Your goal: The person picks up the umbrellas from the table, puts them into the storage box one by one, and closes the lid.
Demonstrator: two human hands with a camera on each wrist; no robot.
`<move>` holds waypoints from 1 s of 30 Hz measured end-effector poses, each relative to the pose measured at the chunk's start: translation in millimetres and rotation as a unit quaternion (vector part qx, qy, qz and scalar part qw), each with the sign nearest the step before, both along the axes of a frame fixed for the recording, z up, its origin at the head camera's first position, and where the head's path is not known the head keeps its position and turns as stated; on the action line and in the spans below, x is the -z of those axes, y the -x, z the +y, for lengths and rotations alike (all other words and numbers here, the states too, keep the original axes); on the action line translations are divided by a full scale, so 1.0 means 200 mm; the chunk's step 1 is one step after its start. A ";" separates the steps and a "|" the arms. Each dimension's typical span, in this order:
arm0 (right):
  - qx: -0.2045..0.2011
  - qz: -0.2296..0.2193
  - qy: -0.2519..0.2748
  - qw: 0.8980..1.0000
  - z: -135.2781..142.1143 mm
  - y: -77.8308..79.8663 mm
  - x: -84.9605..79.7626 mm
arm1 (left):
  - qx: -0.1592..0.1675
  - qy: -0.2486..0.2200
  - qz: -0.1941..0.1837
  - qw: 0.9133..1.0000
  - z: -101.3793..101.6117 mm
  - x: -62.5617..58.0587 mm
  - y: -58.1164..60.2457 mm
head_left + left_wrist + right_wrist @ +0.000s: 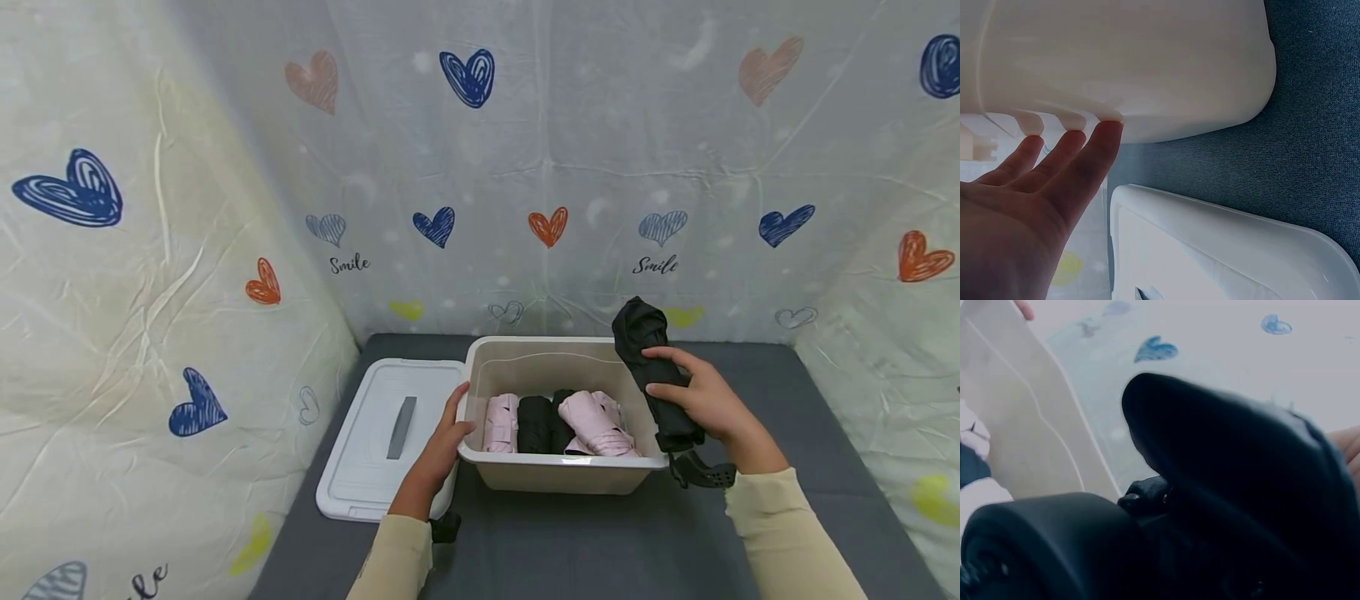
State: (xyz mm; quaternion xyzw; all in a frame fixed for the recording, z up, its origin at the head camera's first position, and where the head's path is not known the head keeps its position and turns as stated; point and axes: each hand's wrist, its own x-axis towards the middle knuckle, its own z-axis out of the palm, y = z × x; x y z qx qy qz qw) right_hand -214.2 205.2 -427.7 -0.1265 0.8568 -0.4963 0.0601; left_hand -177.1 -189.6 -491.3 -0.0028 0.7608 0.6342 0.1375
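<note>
A black folded umbrella [660, 383] is gripped in my right hand [701, 396], held slanted over the right side of a beige storage box [555, 477]. Its dark form [1241, 456] fills much of the right wrist view, hiding most of that hand. Inside the box lie rolled bundles side by side: a pink one [501, 423] at the left, dark ones [535, 425] in the middle and a pink one [596, 423] at the right. My left hand [444, 437] touches the box's left side; its fairly straight fingers [1088, 165] meet the outer wall in the left wrist view.
A white lid [360, 442] with a grey handle [402, 427] lies left of the box on the dark grey table [555, 550]. Heart-printed cloth [547, 150] hangs behind and along both sides.
</note>
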 end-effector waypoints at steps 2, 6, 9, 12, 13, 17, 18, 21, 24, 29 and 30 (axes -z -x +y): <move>-0.011 0.000 0.004 1.000 -0.03 0.01 0.00 | -0.001 0.001 0.000 1.000 0.00 0.00 0.00; -0.034 -0.014 0.024 0.999 -0.10 0.04 0.00 | -0.004 0.000 -0.001 1.000 0.00 -0.01 -0.01; -0.050 -0.021 0.034 0.998 -0.15 0.06 0.00 | -0.006 0.000 -0.002 1.000 0.00 -0.02 -0.01; -0.055 -0.019 0.023 0.998 -0.20 0.08 0.00 | -0.008 -0.003 -0.002 1.000 0.00 -0.02 -0.01; -0.058 -0.015 0.018 0.998 -0.22 0.08 0.01 | -0.009 -0.004 -0.002 1.000 0.00 -0.01 -0.01; -0.076 -0.004 0.018 0.997 -0.28 0.11 0.04 | -0.009 -0.007 -0.005 1.000 0.00 0.00 0.00; -0.082 0.002 0.021 0.996 -0.30 0.11 0.04 | -0.010 -0.007 -0.005 1.000 0.00 0.02 0.01; -0.095 0.014 0.024 0.995 -0.34 0.12 0.06 | -0.014 -0.006 0.000 1.000 -0.01 0.10 0.05; -0.094 0.020 0.010 0.995 -0.39 0.12 0.08 | -0.023 -0.003 0.010 1.000 -0.02 0.19 0.08; -0.093 0.020 -0.035 0.995 -0.44 0.13 0.10 | -0.023 -0.010 0.030 0.999 -0.03 0.21 0.08; -0.094 0.017 -0.040 0.995 -0.45 0.13 0.11 | -0.023 -0.012 0.032 0.999 -0.03 0.21 0.08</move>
